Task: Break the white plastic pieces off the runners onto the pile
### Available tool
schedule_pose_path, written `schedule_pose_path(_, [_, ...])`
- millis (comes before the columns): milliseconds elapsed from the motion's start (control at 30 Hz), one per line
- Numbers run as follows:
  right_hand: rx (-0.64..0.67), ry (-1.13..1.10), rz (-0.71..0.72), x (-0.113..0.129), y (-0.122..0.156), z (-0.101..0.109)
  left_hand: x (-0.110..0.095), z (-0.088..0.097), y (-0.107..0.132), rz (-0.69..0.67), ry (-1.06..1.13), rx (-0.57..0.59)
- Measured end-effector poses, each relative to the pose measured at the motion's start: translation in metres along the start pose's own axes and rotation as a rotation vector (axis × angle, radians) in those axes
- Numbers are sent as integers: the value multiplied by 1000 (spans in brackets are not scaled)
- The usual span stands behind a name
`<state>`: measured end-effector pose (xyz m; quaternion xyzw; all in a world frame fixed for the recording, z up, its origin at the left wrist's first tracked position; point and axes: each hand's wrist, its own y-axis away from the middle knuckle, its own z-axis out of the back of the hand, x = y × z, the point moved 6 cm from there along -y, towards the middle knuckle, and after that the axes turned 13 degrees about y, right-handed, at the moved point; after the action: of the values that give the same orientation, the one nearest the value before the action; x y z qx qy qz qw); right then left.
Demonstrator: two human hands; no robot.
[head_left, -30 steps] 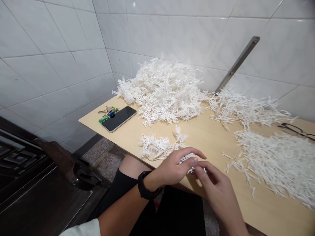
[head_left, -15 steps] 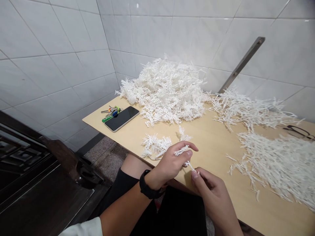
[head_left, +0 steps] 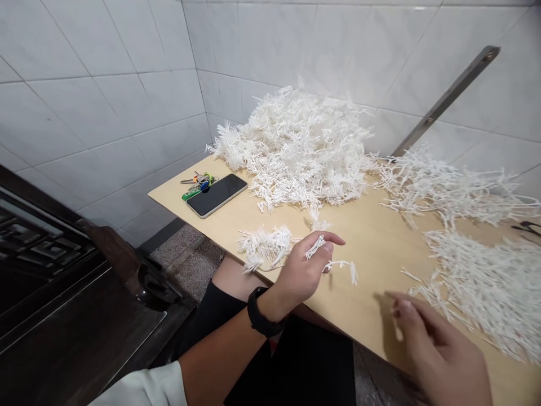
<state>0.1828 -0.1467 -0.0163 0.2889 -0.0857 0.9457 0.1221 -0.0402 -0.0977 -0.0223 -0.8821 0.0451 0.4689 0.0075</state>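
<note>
White plastic comb strips (head_left: 315, 247) lie all over this head view. My left hand (head_left: 302, 270) has its fingers curled around one short strip, whose long axis points up and to the right. A second strip (head_left: 341, 264) runs rightward from behind the fingertips, its teeth pointing down; I cannot tell whether that hand grips it or it only rests there. My right hand (head_left: 439, 349) is open and holds nothing. It is blurred and cut off by the lower edge, with its fingertips low over the tabletop (head_left: 380, 237), just beside the nearest heap.

I count four heaps: a large heap (head_left: 296, 149) by the tiled wall (head_left: 105, 124), a loose heap (head_left: 448, 189) to its right, a wide heap (head_left: 482, 287) cut off by the right edge, and a small clump (head_left: 264, 248) beside my left hand. The strips are too tangled to count. One phone (head_left: 216, 195) lies beside one bunch of keys (head_left: 198, 181), and eyeglasses (head_left: 526, 227) barely show at the right edge.
</note>
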Motion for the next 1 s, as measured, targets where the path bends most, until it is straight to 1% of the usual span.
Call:
schedule_pose_path(67, [-134, 228, 111, 2, -12, 10, 0, -3, 4, 17, -76, 27])
schedule_pose_path(100, [-203, 283, 160, 6, -14, 14, 0, -5, 5, 29, -107, 43])
schedule_pose_path(133, [-260, 285, 188, 12, -14, 17, -1, -6, 6, 37, -139, 61])
schedule_pose_path(167, [-286, 232, 196, 17, -12, 18, -2, -8, 7, 34, -173, 83])
schedule_pose_path(200, [-263, 142, 193, 23, -9, 16, -3, -10, 7, 22, -208, 111])
schedule_pose_path(233, [-194, 33, 185, 30, -6, 10, -5, -13, 8, -1, -244, 147])
schedule_pose_path(300, [58, -154, 216, 48, 1, -9, -9, -19, 9, -49, -313, 227])
schedule_pose_path(333, [185, -215, 241, 57, 6, -19, -10, -22, 10, -59, -345, 260])
schedule_pose_path(367, [283, -256, 263, 64, 10, -27, -10, -23, 10, -57, -371, 280])
schedule_pose_path(400, [348, -280, 273, 69, 14, -34, -9, -23, 10, -47, -387, 282])
schedule_pose_path(433, [381, -290, 275, 71, 17, -39, -8, -22, 10, -34, -393, 267])
schedule_pose_path(500, [386, -282, 258, 71, 22, -45, -6, -18, 9, -13, -385, 218])
schedule_pose_path(600, [349, -259, 228, 64, 33, -45, -3, -9, 4, 3, -330, 129])
schedule_pose_path(667, [313, -269, 198, 57, 40, -38, -3, -3, 0, -9, -254, 38])
schedule_pose_path(733, [261, -271, 180, 49, 40, -28, -3, -1, -2, -12, -188, -1])
schedule_pose_path(800, [197, -220, 221, 41, 30, -17, -1, -7, -1, 17, -178, 49])
schedule_pose_path(867, [82, -99, 297, 36, 12, -8, 1, -12, 2, 41, -194, 92])
schedule_pose_path(933, [-106, 73, 315, 31, -7, 1, 0, -16, 6, 41, -219, 111])
schedule_pose_path(1000, [-263, 163, 290, 31, -16, 8, -1, -19, 10, 49, -252, 158])
